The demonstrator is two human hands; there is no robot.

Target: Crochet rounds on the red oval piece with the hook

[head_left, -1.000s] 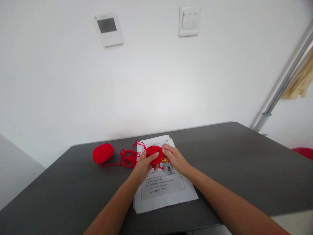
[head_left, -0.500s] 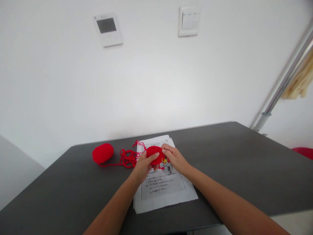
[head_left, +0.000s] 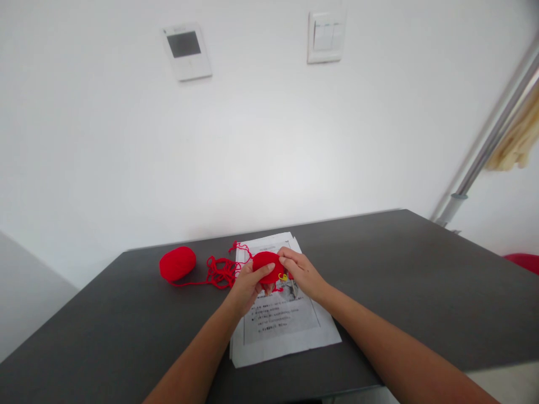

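Observation:
A red knitted or crocheted piece [head_left: 266, 267] is held above printed paper sheets [head_left: 286, 331]. My left hand [head_left: 248, 287] is closed on its left side, thumb on top. At its right edge my right hand [head_left: 301, 270] pinches the piece; a thin light tool seems to show below that hand, but I cannot make it out clearly. A yellow clip-like marker [head_left: 283, 276] hangs at the lower right edge of the piece. Loose red yarn [head_left: 221, 272] lies tangled left of my left hand and runs to a red yarn ball [head_left: 177, 263].
The dark table [head_left: 379, 269] meets a white wall behind. On the wall are a panel with a dark screen [head_left: 187, 51] and a light switch [head_left: 326, 36]. A metal pole [head_left: 497, 132] and a red object [head_left: 522, 261] stand at the right.

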